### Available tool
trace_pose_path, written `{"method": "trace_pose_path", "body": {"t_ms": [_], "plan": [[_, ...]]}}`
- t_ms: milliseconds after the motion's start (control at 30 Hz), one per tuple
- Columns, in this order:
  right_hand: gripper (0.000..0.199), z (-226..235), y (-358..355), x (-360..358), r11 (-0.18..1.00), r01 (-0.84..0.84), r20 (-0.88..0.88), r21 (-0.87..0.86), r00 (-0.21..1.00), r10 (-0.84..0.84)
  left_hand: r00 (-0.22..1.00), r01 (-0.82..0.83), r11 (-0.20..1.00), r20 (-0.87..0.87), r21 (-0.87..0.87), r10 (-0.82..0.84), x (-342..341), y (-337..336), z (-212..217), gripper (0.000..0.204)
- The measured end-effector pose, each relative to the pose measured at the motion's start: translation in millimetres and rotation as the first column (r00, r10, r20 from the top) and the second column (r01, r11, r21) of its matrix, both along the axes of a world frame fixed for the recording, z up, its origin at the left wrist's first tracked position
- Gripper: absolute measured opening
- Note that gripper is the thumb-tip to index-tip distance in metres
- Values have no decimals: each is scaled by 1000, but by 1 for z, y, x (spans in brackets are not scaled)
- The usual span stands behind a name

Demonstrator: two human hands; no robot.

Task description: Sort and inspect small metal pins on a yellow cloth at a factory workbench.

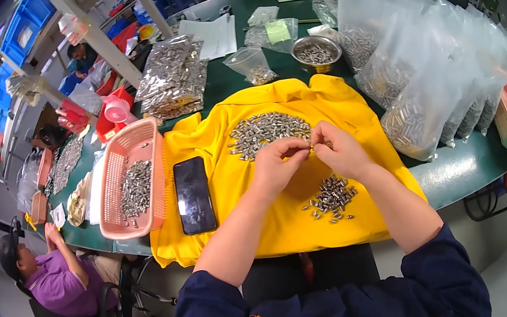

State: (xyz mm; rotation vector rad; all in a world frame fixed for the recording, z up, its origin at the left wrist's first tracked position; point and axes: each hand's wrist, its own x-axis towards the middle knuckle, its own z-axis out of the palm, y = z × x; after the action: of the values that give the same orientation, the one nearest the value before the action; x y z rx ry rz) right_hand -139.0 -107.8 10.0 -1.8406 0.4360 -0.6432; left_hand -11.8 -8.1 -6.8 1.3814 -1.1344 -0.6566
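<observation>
green table (456,179) is part-covered by yellow cloth (359,100); pink basket (106,174), w/ metal parts (136,192) in it, is set at cloth's l. edge. far pile (259,132) of same is spread just beyond l. hand (277,163), the nearer one — axes pointed every which way. fingertips of l. hand & r. hand (340,153) are held together btwn piles — whether a part's clamped there can't be told. near pile (335,197), smaller, is set bodyward, nearer r. hand.
</observation>
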Motion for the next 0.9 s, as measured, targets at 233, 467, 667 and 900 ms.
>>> {"method": "trace_pose_path", "body": {"t_ms": [233,467,667,900], "plan": [[9,6,6,0,995,-89,-31,-52,996,88,999,47,999,14,-17,-46,6,7,3,10],[6,-1,11,2,997,-51,-20,-59,999,50,998,61,996,-28,59,-59,6,7,5,9],[4,-3,5,4,962,-75,0,263,997,78,998,27,999,-57,18,-26,7,6,4,10],[5,-6,-4,2,994,56,67,90,996,-62,998,-54,997,23,59,53,14,2,2,12]]}}
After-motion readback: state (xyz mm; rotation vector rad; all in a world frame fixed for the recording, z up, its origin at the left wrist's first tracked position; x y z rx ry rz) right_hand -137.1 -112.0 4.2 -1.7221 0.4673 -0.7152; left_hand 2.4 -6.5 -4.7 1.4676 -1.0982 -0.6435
